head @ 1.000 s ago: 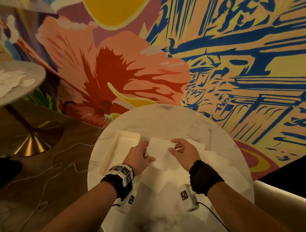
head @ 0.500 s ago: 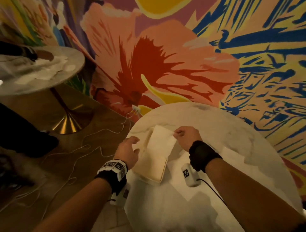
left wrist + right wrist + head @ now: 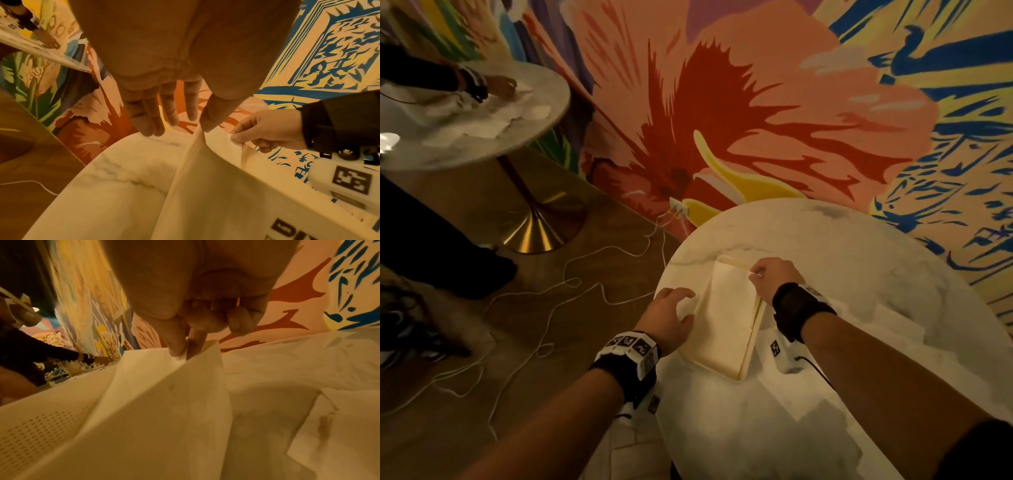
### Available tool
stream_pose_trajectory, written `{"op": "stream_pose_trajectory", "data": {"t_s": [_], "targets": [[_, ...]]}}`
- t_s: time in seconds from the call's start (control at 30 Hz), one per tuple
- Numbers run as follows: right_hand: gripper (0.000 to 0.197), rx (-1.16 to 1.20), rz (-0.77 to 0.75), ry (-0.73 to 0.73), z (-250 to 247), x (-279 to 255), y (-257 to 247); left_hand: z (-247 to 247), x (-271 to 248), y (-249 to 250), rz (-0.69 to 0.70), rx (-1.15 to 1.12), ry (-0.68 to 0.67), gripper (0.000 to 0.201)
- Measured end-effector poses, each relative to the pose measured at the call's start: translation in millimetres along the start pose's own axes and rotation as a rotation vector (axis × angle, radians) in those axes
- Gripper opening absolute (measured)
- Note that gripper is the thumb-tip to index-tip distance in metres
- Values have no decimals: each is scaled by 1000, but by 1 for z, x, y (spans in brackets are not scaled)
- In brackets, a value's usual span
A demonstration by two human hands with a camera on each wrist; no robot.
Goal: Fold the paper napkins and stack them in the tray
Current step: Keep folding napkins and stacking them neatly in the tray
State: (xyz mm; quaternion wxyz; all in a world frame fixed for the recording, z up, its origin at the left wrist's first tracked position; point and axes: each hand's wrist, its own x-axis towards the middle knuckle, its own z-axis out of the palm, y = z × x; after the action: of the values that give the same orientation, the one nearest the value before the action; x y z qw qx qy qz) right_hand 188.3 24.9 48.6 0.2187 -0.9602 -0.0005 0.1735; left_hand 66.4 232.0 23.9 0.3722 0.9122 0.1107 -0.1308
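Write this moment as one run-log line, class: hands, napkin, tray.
right hand: pinches folded napkin corner over tray | left hand: open, at tray's left rim | napkin: not yet released

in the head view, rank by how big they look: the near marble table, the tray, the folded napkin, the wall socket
1. marble table, by far the largest.
2. tray.
3. folded napkin, lying in the tray, pinched by the right hand.
4. wall socket, smallest, though it sits farther from the camera.
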Motion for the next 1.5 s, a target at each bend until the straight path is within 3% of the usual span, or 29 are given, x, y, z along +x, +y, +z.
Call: {"op": "stream_pose_trajectory", "data": {"t_s": [0.23,0.4,0.53,0.73,1.23,1.37,1.5], "targets": [[37,-144,-71,19,2,-4,-3,-3,6,-2,23,-7,-29,47],[33,-184,-160,51,6,-11,-8,0,6,-1,57,-30,-30,45],[34,-226,-247,-47,18,-17,-13,1,7,1,57,-25,-40,44],[62,-439,-280,-244,39,-16,-22,3,6,1,51,2,-48,41],[56,-569,-288,-319,58,-6,-19,7,8,4,16,-3,-73,43],[56,-588,-299,-295,54,-9,-20,4,7,5,20,28,-69,44],[50,-488,-330,-170,36,-20,-23,-3,5,10,49,11,18,47]]}}
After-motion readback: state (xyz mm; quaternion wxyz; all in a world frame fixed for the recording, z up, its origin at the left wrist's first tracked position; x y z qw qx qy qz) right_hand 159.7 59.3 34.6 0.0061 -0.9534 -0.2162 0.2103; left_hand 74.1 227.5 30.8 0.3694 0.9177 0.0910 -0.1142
